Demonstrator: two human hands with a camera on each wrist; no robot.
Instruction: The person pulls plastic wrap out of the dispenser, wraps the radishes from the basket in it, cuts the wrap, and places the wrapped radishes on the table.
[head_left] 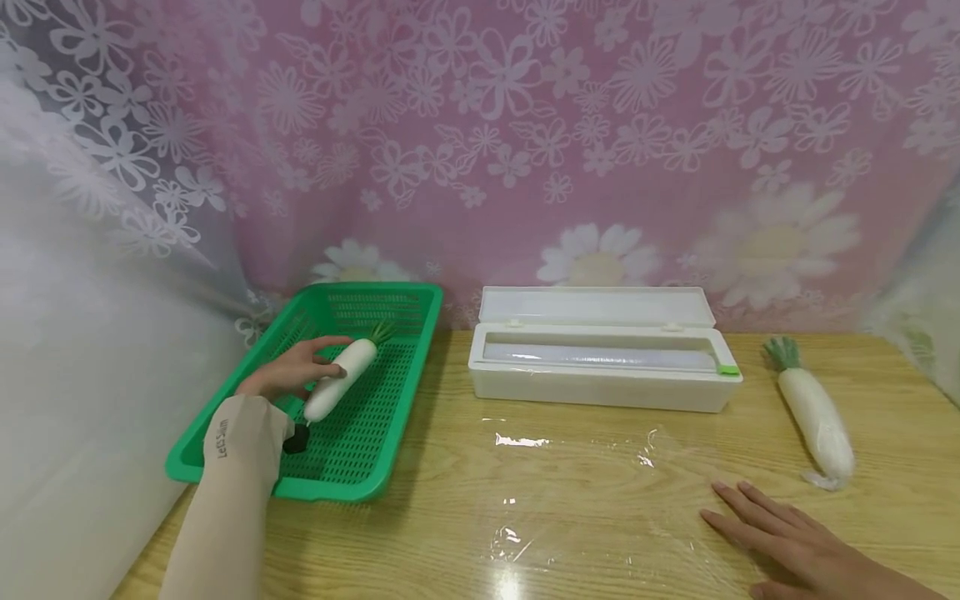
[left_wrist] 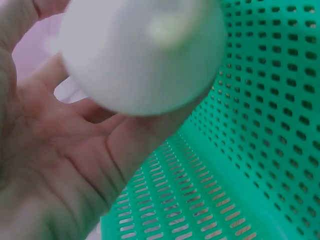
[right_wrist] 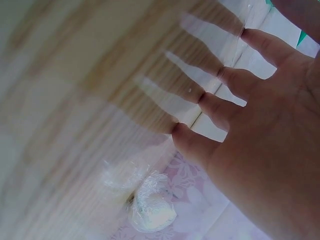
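My left hand [head_left: 295, 372] reaches into the green basket [head_left: 411, 417] and grips a white radish [head_left: 341, 383] with a tuft of green stalks at its far end. Seen from the left wrist, the radish's rounded end [left_wrist: 140, 65] fills the top of the view, with fingers curled about it. My right hand [head_left: 795, 537] lies low over the table at the front right, fingers spread. In the right wrist view its fingertips [right_wrist: 181, 131] meet the shiny tabletop. A sheet of clear plastic film [head_left: 585, 500] lies flat on the wood beside that hand.
At the table's back stands a white film box [head_left: 600, 387], lid raised, a roll [head_left: 592, 356] inside and a green piece [head_left: 727, 370] at its right end. Another radish [head_left: 817, 421], wrapped in film, lies at the right. A pink flowered curtain [head_left: 465, 167] hangs behind.
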